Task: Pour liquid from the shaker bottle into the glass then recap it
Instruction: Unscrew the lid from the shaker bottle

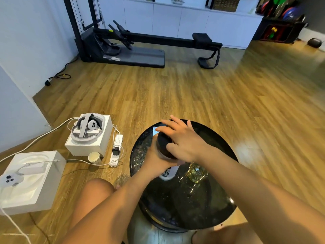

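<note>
A: So, where does this stand? Pour done?

B: Looks it, judging by the glass (197, 172): it sits on the round black table (226, 143), near side of the bottle, w/ yellowish liquid inside. Pouring seems finished; recapping is the step in hand.

A: And the shaker bottle?

B: Shaker bottle (168, 170) stands about mid-table, roughly upright, white lower body w/ dark lettering, just beside the glass. Whether they touch, can't tell; the right forearm crosses over them.

A: Hands?

B: Left hand (154, 160) wraps the bottle's upper body, fingers closed round it, steadying. Right hand (182, 140) lies on top of the black lid (163, 141), thumb pressed to the near side of the lid, fingers (171, 125) spread loosely over its far edge. A grasp on the cap, not a tight fist.

A: Cap seated?

B: Can't say. Lid sits on the bottle mouth, but whether it's fully screwed or snapped down isn't visible. Flip spout, if any, is hidden under the palm.

A: What's left?

B: Prob. only tightening, then letting go.
</note>
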Demonstrator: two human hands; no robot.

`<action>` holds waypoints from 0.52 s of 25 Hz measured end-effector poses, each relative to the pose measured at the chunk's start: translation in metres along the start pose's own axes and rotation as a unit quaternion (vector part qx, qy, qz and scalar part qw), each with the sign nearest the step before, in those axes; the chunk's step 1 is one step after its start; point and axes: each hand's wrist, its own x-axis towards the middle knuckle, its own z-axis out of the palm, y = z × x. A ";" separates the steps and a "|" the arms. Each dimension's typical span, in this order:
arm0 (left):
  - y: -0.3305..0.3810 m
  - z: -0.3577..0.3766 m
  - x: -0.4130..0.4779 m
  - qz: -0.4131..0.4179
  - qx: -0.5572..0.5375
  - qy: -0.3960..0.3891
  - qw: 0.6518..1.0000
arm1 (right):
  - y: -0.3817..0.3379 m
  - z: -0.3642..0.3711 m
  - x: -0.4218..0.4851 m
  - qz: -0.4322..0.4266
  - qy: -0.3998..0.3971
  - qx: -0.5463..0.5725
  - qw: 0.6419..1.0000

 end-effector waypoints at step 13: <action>0.000 0.000 0.002 -0.002 -0.008 0.004 1.000 | -0.006 0.024 -0.003 0.062 0.171 -0.034 0.983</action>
